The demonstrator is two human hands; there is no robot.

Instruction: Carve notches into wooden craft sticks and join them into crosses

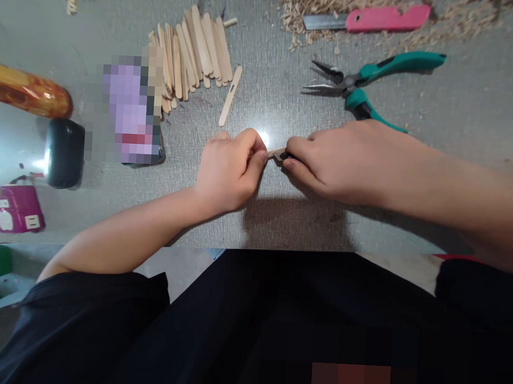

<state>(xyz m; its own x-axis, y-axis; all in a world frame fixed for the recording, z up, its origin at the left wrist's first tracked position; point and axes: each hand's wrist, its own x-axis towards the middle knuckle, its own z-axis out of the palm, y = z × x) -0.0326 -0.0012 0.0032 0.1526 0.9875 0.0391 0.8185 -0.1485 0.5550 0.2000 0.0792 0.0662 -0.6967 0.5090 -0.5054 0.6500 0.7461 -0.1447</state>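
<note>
My left hand [228, 170] is closed, thumb and forefinger pinching a wooden craft stick [273, 153], most of which is hidden by the fingers. Close beside it, my right hand [327, 158] is wrapped around a small dark-handled blade [279, 157]. The metal end meets the stick in the gap between both hands; the rest of the tool is covered. Just above the left hand lies a loose craft stick [230, 96] with a small slot cut near its upper end.
Many craft sticks [188, 56] lie in a pile beyond my hands, beside a phone-like blurred object [129, 114]. Teal-handled pliers [350, 82], a pink cutter knife [388, 18] and wood shavings [322, 2] are at upper right. A dark rounded object [64, 153] and purple socket block [18, 208] sit left.
</note>
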